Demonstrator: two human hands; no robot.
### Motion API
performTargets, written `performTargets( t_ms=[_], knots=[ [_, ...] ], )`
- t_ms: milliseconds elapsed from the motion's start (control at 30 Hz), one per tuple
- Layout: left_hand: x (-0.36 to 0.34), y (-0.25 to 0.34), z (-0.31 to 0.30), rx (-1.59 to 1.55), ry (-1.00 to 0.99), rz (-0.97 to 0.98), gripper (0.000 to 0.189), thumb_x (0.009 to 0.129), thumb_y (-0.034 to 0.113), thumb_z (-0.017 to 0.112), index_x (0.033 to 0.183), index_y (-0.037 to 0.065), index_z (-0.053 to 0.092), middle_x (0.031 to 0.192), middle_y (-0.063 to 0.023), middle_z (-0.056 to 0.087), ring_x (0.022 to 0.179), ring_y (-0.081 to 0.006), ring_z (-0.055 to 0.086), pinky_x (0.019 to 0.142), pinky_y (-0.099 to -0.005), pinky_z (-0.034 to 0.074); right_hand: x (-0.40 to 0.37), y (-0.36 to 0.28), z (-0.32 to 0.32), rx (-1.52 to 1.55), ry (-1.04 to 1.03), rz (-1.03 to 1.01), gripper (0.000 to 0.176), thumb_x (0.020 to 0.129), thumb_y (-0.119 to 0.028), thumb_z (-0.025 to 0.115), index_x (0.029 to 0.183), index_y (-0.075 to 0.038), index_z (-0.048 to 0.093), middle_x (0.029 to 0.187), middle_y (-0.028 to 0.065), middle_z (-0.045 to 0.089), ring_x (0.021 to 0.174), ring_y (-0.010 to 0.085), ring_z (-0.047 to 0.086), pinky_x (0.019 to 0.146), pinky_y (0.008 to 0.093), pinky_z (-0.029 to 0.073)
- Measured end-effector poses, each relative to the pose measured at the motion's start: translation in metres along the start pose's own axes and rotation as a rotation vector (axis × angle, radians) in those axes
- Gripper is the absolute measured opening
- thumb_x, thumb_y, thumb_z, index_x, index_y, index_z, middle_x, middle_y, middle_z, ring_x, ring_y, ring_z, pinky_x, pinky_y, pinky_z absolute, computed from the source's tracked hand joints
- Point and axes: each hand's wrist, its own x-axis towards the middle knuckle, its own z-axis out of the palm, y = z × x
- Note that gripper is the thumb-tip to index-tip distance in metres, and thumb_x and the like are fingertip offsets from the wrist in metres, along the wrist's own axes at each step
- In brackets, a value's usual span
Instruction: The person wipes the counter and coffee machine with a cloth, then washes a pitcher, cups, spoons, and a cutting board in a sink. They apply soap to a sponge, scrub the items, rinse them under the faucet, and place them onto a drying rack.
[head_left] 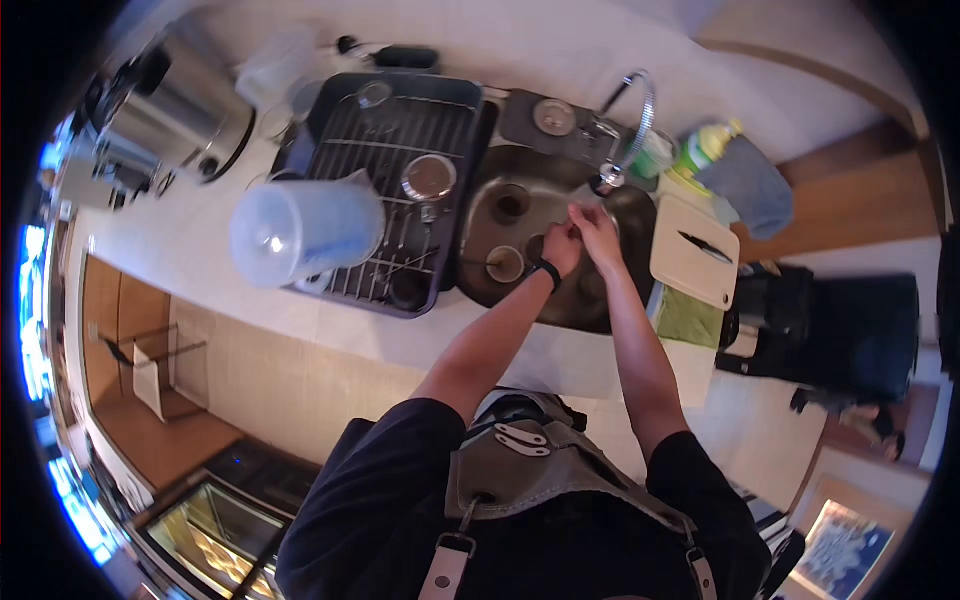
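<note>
Both hands meet over the metal sink (570,178), just below the chrome faucet (612,176). My left hand (562,248), with a black band at the wrist, has its fingers curled in. Against it presses my right hand (598,240), its fingers bent toward the left one. Whatever lies between them, if anything, is hidden. Down in the basin, left of my hands, sits a round cup (505,264). A dark drain opening (511,202) shows farther back.
Left of the sink stands a dish rack (400,140) holding a translucent bucket (300,230) and a round metal-rimmed item (430,178). To the right lie a cutting board (690,250) with a black knife (705,246), a green cloth (688,318), a yellow-green bottle (705,150) and a grey-blue cloth (750,185).
</note>
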Motion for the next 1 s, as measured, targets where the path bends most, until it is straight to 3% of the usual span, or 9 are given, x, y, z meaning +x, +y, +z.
performTargets(
  t_ms=[67, 167, 267, 367, 467, 533, 700, 900, 1000],
  knots=[
    [0.019, -0.03, 0.019, 0.098, -0.002, 0.056, 0.025, 0.09, 0.009, 0.047, 0.106, 0.003, 0.065, 0.096, -0.027, 0.066, 0.088, -0.0451, 0.062, 0.081, -0.0445, 0.05, 0.029, 0.045, -0.003, -0.008, 0.049, 0.005, 0.032, 0.087, -0.018, 0.064, 0.115, -0.002, 0.062, 0.105, 0.0109, 0.069, 0.094, 0.0199, 0.065, 0.082, 0.0339, 0.05],
    [0.05, -0.087, 0.026, 0.216, 0.01, 0.196, 0.022, 0.094, 0.013, 0.048, 0.107, 0.007, 0.064, 0.088, -0.0201, 0.067, 0.073, -0.0366, 0.063, 0.068, -0.0406, 0.051, 0.051, 0.079, -0.001, 0.006, 0.02, 0.034, 0.033, 0.084, -0.009, 0.057, 0.115, 0.0, 0.061, 0.106, 0.0121, 0.069, 0.096, 0.0211, 0.065, 0.083, 0.0347, 0.049],
    [0.035, 0.0, 0.007, -0.407, 0.172, -0.356, 0.017, 0.096, 0.016, 0.05, 0.106, 0.008, 0.062, 0.081, -0.0101, 0.064, 0.065, -0.0233, 0.06, 0.057, -0.036, 0.049, 0.042, 0.064, 0.007, 0.32, 0.029, 0.062, 0.034, 0.083, -0.001, 0.051, 0.115, 0.001, 0.062, 0.1, 0.0124, 0.069, 0.095, 0.0193, 0.064, 0.083, 0.0332, 0.049],
    [0.039, 0.001, 0.001, -0.497, 0.209, -0.493, 0.013, 0.097, 0.015, 0.052, 0.108, 0.011, 0.058, 0.08, -0.0029, 0.06, 0.066, -0.013, 0.057, 0.052, -0.0304, 0.046, 0.038, 0.06, 0.016, 0.372, 0.111, 0.049, 0.036, 0.084, 0.007, 0.047, 0.113, -0.004, 0.065, 0.097, 0.0038, 0.069, 0.084, 0.0124, 0.063, 0.072, 0.0275, 0.049],
    [0.056, -0.069, 0.007, -0.375, 0.275, -0.387, 0.023, 0.086, 0.001, 0.053, 0.109, 0.003, 0.058, 0.082, -0.0074, 0.062, 0.071, -0.0172, 0.061, 0.059, -0.0329, 0.052, 0.032, 0.066, 0.018, 0.139, 0.241, 0.033, 0.03, 0.087, 0.002, 0.052, 0.113, -0.003, 0.067, 0.094, 0.0057, 0.071, 0.083, 0.0141, 0.065, 0.071, 0.0301, 0.051],
    [0.049, -0.062, 0.009, -0.317, 0.272, -0.345, 0.027, 0.082, -0.002, 0.051, 0.109, -0.001, 0.059, 0.085, -0.0094, 0.063, 0.075, -0.0191, 0.063, 0.064, -0.0341, 0.054, 0.026, 0.068, 0.019, 0.039, 0.313, 0.067, 0.024, 0.091, -0.007, 0.058, 0.113, -0.003, 0.069, 0.09, 0.0092, 0.073, 0.085, 0.0182, 0.068, 0.076, 0.0342, 0.053],
    [0.039, -0.041, 0.015, -0.39, 0.128, -0.39, 0.036, 0.076, -0.007, 0.049, 0.11, -0.005, 0.06, 0.094, -0.0124, 0.065, 0.081, -0.0212, 0.065, 0.07, -0.0337, 0.055, 0.015, 0.057, 0.012, 0.252, 0.246, 0.236, 0.026, 0.09, -0.006, 0.062, 0.116, -0.004, 0.068, 0.092, 0.0068, 0.074, 0.083, 0.0136, 0.068, 0.074, 0.0298, 0.053],
    [0.05, -0.07, 0.02, -0.35, 0.304, -0.313, 0.032, 0.078, -0.008, 0.046, 0.105, -0.005, 0.062, 0.088, -0.0119, 0.066, 0.077, -0.0198, 0.066, 0.069, -0.0312, 0.053, 0.017, 0.052, 0.008, 0.139, 0.252, 0.117, 0.029, 0.09, -0.007, 0.063, 0.119, -0.005, 0.067, 0.096, 0.0099, 0.074, 0.087, 0.0146, 0.069, 0.076, 0.0298, 0.053],
    [0.056, -0.066, 0.021, -0.431, 0.177, -0.276, 0.029, 0.082, -0.007, 0.044, 0.104, -0.005, 0.063, 0.089, -0.0126, 0.066, 0.075, -0.0203, 0.065, 0.066, -0.0324, 0.052, 0.009, 0.049, 0.009, 0.066, 0.311, 0.132, 0.028, 0.092, -0.012, 0.063, 0.119, -0.005, 0.066, 0.097, 0.0127, 0.073, 0.09, 0.0174, 0.07, 0.078, 0.0316, 0.053]
  ],
)
